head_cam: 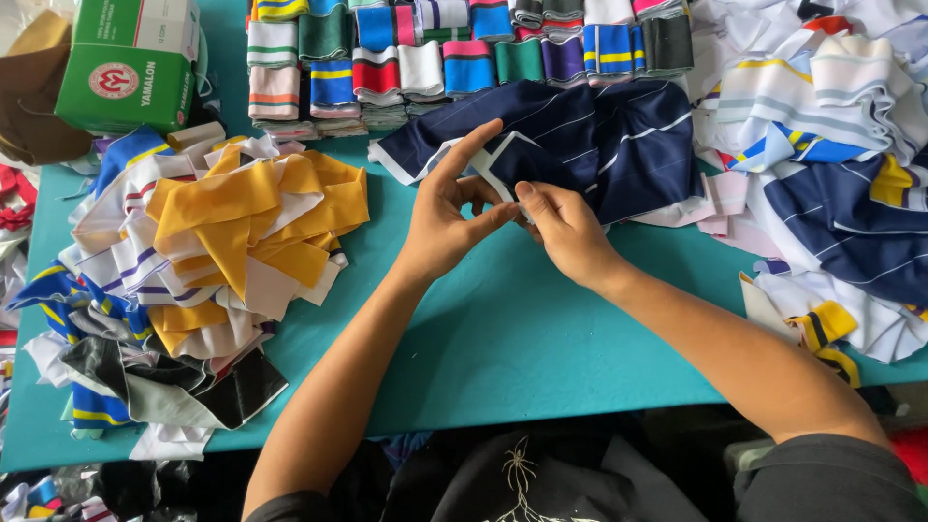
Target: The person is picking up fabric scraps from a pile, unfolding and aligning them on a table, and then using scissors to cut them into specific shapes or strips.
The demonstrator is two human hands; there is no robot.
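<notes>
Both hands are working at the near edge of a navy fabric piece with thin white stripes (580, 145), which is lying on the teal counter (503, 329) just in front of the far rows of folded collars. The left hand (447, 217) is curling its thumb and lower fingers toward the cloth's white-edged corner while its forefinger is pointing up and away, so its grip is only partly closed; whether it is actually pinching the cloth is hard to tell, since the fingertips are meeting those of the other hand. The right hand (565, 232) is pressing its fingertips together on that same white-trimmed edge, pinching it just beside the left thumb.

As for progress, the navy piece is lying rumpled and half opened, so the handling looks to be at an early stage. On the left a loose heap of yellow and white knit strips (242, 227) is sitting unsorted, with blue-striped and black pieces below it. At the far side, stacks of folded striped ribbing (435, 58) are standing in tidy rows. On the right a jumble of white and navy cloth (831, 145) is piling up. A green cardboard box (130, 63) is resting at the far left corner.
</notes>
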